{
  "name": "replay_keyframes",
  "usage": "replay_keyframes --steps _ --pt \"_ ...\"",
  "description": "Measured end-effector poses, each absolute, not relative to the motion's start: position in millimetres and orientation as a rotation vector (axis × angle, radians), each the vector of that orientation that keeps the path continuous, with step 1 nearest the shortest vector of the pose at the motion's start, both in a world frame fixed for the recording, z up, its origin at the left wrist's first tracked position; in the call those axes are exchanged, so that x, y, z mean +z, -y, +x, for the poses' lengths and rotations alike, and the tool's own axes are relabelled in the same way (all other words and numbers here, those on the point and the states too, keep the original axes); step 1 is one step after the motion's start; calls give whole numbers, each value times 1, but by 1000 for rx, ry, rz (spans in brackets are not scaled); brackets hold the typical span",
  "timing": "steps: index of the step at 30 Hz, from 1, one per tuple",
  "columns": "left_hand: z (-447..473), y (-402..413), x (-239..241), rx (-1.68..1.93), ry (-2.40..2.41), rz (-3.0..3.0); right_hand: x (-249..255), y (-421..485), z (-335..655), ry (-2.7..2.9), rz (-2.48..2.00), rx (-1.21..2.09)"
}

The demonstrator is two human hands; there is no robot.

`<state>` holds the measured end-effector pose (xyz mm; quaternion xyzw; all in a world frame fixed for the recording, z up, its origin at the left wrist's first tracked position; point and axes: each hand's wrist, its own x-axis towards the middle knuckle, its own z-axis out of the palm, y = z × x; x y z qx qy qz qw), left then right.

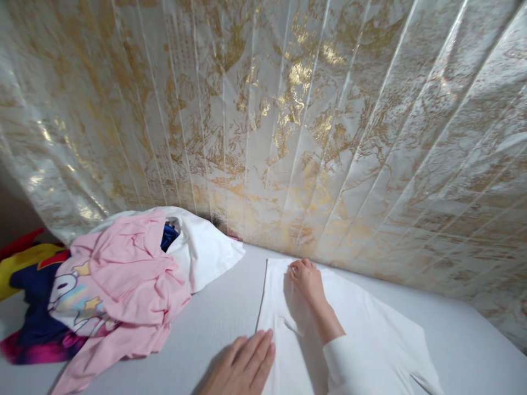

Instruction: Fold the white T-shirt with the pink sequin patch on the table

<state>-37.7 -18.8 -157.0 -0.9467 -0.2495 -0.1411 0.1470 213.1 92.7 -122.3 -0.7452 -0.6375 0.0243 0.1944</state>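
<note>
A white shirt (358,318) lies spread on the pale grey surface, its left edge running nearly straight away from me. My left hand (245,365) rests flat at that left edge, fingers stretched out and fingertips on the cloth. Farther off, close to the shirt's far edge, is my right hand (308,282) with its fingers curled into a pinch on the white cloth. Its thumb is mostly hidden. Small wrinkles show in the cloth between the two hands.
On the left, a heap of clothes holds a pink printed top (135,274), a white garment (201,247), and navy, yellow and magenta pieces. Behind the pale surface (214,312) rises a wall of shiny gold-patterned sheeting (288,120).
</note>
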Motion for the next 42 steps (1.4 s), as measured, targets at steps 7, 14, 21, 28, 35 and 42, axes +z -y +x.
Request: replay_keyframes --steps 7,14,21,28,35,42 --pt "2 -18 -122 -121 1195 -3008 -109 -74 251 1677 -2189 292" --pt "3 -21 -112 11 1265 -3067 -93 -72 256 1550 -2124 615" --pt "-1 -22 -106 65 1222 -3127 -101 -69 253 1454 -2273 533" --pt "25 -77 -109 -130 1230 -2943 -103 -68 250 1457 -2262 539" --pt "44 -129 -120 -223 1285 -2866 -106 -65 254 1480 -2157 621" --pt "41 -101 -111 -216 1228 -2901 -113 -66 260 1470 -2047 722"
